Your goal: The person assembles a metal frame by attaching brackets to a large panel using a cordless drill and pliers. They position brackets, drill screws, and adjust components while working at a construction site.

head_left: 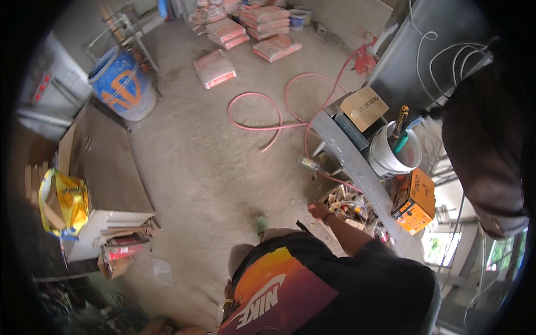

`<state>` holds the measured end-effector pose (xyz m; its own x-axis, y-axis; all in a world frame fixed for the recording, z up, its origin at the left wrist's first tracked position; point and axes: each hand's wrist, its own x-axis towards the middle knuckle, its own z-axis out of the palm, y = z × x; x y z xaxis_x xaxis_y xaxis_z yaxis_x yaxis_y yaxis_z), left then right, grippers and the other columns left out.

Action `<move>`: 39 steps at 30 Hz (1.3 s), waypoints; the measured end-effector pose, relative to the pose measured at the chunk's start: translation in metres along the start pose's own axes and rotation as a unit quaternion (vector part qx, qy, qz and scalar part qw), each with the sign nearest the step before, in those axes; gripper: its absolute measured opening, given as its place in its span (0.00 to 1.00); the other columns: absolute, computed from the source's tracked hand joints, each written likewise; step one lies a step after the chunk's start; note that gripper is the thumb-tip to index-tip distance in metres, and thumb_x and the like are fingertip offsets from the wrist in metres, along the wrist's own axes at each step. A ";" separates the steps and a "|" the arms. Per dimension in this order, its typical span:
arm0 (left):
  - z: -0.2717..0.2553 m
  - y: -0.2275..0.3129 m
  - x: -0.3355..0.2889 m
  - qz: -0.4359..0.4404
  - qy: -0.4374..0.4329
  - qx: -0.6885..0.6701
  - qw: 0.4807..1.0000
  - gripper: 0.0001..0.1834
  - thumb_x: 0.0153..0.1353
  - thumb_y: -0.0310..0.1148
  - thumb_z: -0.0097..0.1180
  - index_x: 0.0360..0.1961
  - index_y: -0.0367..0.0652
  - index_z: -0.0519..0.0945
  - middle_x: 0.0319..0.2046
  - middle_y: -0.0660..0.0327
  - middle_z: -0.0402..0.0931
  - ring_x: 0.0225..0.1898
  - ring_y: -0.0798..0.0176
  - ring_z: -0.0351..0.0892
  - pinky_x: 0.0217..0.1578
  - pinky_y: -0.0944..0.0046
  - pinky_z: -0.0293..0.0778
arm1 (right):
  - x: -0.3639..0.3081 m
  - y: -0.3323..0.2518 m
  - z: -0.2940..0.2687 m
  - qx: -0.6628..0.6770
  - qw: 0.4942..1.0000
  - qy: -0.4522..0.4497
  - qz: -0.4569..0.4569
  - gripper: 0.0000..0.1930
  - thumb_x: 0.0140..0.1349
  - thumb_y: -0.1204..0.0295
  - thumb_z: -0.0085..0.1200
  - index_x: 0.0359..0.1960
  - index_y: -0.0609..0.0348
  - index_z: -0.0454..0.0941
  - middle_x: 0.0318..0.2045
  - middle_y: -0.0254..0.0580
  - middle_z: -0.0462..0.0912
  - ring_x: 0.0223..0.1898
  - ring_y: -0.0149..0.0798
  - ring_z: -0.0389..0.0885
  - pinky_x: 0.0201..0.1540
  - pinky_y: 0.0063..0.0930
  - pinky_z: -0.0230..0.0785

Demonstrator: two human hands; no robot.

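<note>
My right hand (319,211), with a dark band at its wrist, reaches low beside a box of mixed loose items (353,205) under the bench edge. It is small and blurred, and I cannot make out anything in its fingers. My left hand (228,291), with a light band at the wrist, hangs beside my leg, partly hidden by my black shirt (335,279). Its fingers are not clear. Near the right hand, a clear bottle (308,163) lies beside a pink hose (254,95) that loops over the dusty floor.
On the grey bench (349,159) stand a white bucket (385,151) holding tools and a cardboard box (364,109). An orange box (414,201) is beside it. Stacked sacks (265,22) lie far ahead. A blue barrel (123,84) and a brown-topped cabinet (109,162) stand left.
</note>
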<state>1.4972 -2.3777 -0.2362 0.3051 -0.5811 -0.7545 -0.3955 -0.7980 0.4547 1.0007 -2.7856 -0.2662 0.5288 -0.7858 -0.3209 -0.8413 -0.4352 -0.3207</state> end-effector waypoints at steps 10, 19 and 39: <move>-0.189 0.098 0.126 0.049 -0.102 0.116 0.987 0.23 0.65 0.48 0.59 0.36 0.33 0.83 0.33 0.44 0.85 0.37 0.41 0.85 0.40 0.43 0.77 | 0.073 -0.154 -0.369 0.194 0.775 0.565 0.209 0.06 0.64 0.73 0.60 0.39 0.61 0.83 0.35 0.57 0.84 0.38 0.59 0.84 0.40 0.45 0.77; -0.435 0.347 0.449 0.248 0.002 0.385 0.889 0.24 0.66 0.44 0.61 0.45 0.27 0.80 0.46 0.35 0.82 0.44 0.35 0.83 0.45 0.42 0.77 | 0.064 0.002 -0.451 0.201 0.588 0.630 0.465 0.23 0.61 0.64 0.60 0.53 0.68 0.80 0.46 0.61 0.85 0.50 0.61 0.82 0.52 0.46 0.74; -0.043 1.002 0.116 0.243 -0.598 -0.175 0.743 0.34 0.74 0.46 0.53 0.74 0.41 0.61 0.64 0.56 0.73 0.66 0.57 0.73 0.64 0.51 0.71 | 0.129 -0.088 -0.511 0.594 0.443 0.593 0.315 0.33 0.69 0.74 0.60 0.72 0.66 0.60 0.64 0.46 0.73 0.63 0.36 0.72 0.65 0.33 0.67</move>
<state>1.1735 -3.2516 0.1521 -0.8714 -0.4240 -0.2467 0.1062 -0.6541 0.7489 1.0850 -3.0734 0.1764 -0.7926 -0.5716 -0.2124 0.2464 0.0184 -0.9690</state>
